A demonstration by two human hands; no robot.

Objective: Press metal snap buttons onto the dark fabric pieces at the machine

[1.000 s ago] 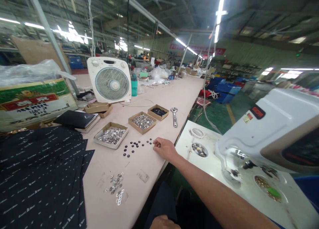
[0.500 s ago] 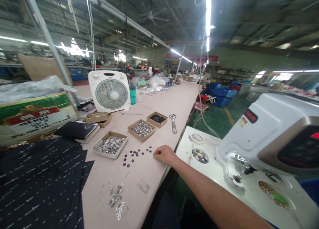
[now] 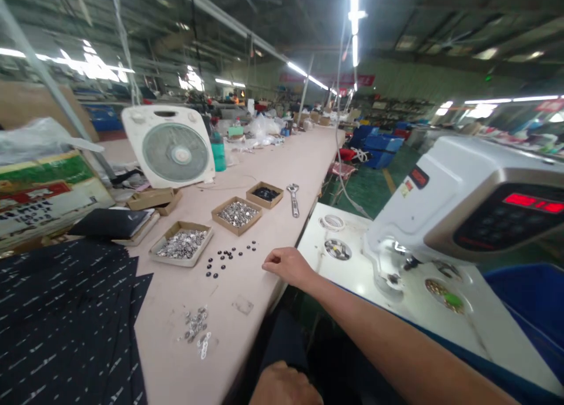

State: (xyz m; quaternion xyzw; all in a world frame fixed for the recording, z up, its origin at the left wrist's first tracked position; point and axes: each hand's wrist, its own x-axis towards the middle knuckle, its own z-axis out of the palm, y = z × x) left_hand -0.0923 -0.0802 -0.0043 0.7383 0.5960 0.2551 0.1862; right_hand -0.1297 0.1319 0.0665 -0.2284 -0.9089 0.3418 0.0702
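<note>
From the lower right, my right hand (image 3: 285, 265) reaches over the pink tabletop with its fingers bent together; any small thing between them is hidden. Just left of it, several small black caps (image 3: 226, 255) lie scattered. My left hand (image 3: 285, 386) is closed at the bottom edge, knuckles up, with its fingertips and anything in them out of sight. Shallow boxes hold silvery parts (image 3: 183, 244), more metal parts (image 3: 238, 213) and black parts (image 3: 265, 193). An adjustable wrench (image 3: 294, 200) lies beside them. Nearer the bottom is a pile of loose metal rings (image 3: 196, 324).
A white machine (image 3: 458, 187) with a red display stands on a white table (image 3: 356, 275) at right. Dark patterned cloth (image 3: 66, 317) covers the left side. Behind it are a black notebook (image 3: 108, 221), a box fan (image 3: 170, 146) and a printed carton (image 3: 48, 196).
My left hand has come into view at the bottom. The view has shifted, and my right hand is now a little farther from the black caps. The machine's red display shows more fully.
</note>
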